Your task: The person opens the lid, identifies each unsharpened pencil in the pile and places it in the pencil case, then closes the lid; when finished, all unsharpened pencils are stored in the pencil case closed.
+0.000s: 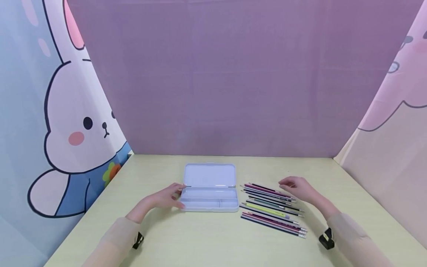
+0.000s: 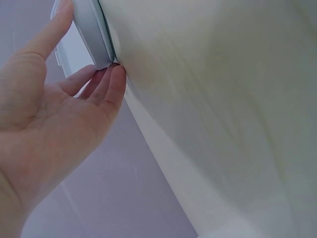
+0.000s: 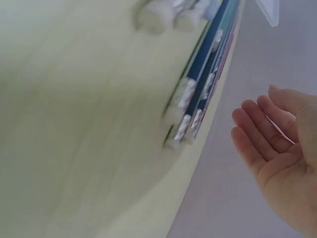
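A pale blue plastic pencil case (image 1: 209, 175) lies with its lid folded back on the table, its compartments facing up with nothing in them. My left hand (image 1: 164, 197) holds the left side of the case, thumb at the front corner and fingers farther back; the left wrist view shows the fingertips against a corner of the case (image 2: 94, 34). Right of the case, several pencils (image 1: 271, 218) lie in a loose row, eraser ends to the right. A yellow pencil (image 1: 265, 210) is among them. Above the row's far right end hovers my right hand (image 1: 300, 188), fingers loosely bent, holding nothing.
The pale wooden table (image 1: 207, 241) ends at a purple cloth backdrop (image 1: 217, 81). Printed cloths hang on both sides, the left one with a rabbit (image 1: 76, 111). A black strap part (image 1: 327, 239) sits at the right wrist.
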Demonstrator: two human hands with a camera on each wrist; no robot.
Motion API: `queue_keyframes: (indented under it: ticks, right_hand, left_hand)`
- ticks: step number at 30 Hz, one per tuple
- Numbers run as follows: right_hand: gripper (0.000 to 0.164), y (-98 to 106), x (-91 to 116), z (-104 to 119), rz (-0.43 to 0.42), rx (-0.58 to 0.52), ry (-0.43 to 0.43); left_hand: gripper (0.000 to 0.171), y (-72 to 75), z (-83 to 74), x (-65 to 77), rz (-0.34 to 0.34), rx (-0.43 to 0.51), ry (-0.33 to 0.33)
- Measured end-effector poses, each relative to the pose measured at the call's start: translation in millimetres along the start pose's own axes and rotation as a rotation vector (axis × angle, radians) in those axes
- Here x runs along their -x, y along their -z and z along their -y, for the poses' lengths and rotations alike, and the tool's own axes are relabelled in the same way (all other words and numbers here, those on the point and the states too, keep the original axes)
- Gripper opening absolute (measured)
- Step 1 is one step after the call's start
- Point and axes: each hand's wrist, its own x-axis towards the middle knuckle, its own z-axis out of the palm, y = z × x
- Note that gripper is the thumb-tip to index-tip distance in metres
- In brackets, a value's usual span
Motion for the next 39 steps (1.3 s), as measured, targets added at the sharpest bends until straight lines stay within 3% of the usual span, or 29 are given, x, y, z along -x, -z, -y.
queue_keyframes:
  ticks: [7,16,28,39]
  right_hand:
    - [0.021,0,4,-5,0.027,0.018,0.001]
    - [0.018,-12,10,-21,0.057,0.002,-0.033]
    - [0.010,-21,12,-25,0.027,0.072,0.032]
    - [0.007,-23,5,-24,0.000,0.128,-0.017]
  left_hand:
    - [0.079,0.3,0.1,1.7,-0.007,-0.004,0.028]
    - [0.078,-0.1,-1.0,4.1,-0.007,-0.004,0.004]
    - [0.079,-3.4,-0.3,3.6,-0.002,-0.019,0.016]
    - [0.078,0.6,-1.1,1.5,-0.005,-0.031,0.003]
